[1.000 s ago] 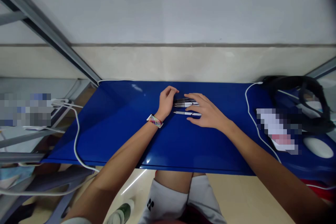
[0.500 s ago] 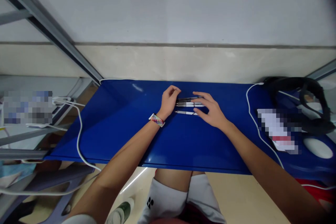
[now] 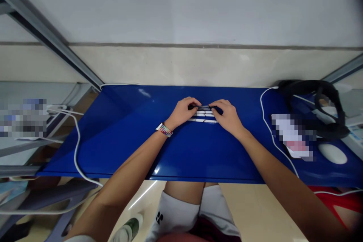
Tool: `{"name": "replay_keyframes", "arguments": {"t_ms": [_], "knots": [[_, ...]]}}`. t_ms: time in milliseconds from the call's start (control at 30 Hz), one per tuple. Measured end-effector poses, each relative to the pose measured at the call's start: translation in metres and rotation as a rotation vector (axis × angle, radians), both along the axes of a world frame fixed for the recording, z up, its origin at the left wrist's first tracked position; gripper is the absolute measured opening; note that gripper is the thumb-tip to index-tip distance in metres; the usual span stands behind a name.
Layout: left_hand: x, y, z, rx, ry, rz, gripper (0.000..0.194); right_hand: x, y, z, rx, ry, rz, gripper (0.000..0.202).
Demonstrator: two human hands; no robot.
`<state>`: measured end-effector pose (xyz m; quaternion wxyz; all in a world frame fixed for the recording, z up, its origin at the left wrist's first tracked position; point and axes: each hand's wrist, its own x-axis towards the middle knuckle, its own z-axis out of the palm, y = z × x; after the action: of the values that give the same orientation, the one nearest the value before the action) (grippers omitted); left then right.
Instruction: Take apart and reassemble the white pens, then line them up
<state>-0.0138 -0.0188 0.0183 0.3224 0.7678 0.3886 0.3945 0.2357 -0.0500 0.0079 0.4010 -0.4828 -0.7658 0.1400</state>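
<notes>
1. My left hand (image 3: 185,111) lies at the left end of the pens (image 3: 204,120), thumb and fingers curled inward; I cannot tell whether they grip one.
2. My right hand (image 3: 226,115) faces it at the right end, knuckles up, thumb and forefinger bent toward the dark pens; whether it pinches anything I cannot tell.
3. Both my forearms slant inward over the front edge of the worktop (image 3: 198,155); my left wrist wears a colourful band (image 3: 164,130).
4. The pens lie side by side between my hands on the worktop, dark ones farther from me, white ones nearer. The nearest white pen sits slightly apart from the rest.
5. My fingers cover some of the pen ends.
6. To my right, a white cable (image 3: 262,109) curves down the worktop, well apart from my hand. Beyond it are a blurred-out item (image 3: 292,136), a white mouse (image 3: 332,153) and a black strap (image 3: 331,130).
7. To my left, another cable (image 3: 76,151) hangs over the worktop and ends up near my forearm.
8. A wall (image 3: 170,7) stands behind the worktop, with a metal post (image 3: 56,41) slanting at the left.
</notes>
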Motion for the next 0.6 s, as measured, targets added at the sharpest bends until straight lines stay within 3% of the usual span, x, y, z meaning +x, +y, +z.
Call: {"name": "replay_keyframes", "arguments": {"t_ms": [600], "knots": [[-0.0008, -0.0022, -0.0013, 0.013, -0.038, 0.031, 0.017, -0.006, -0.0065, 0.0043, -0.029, 0.064, -0.066, 0.021]]}}
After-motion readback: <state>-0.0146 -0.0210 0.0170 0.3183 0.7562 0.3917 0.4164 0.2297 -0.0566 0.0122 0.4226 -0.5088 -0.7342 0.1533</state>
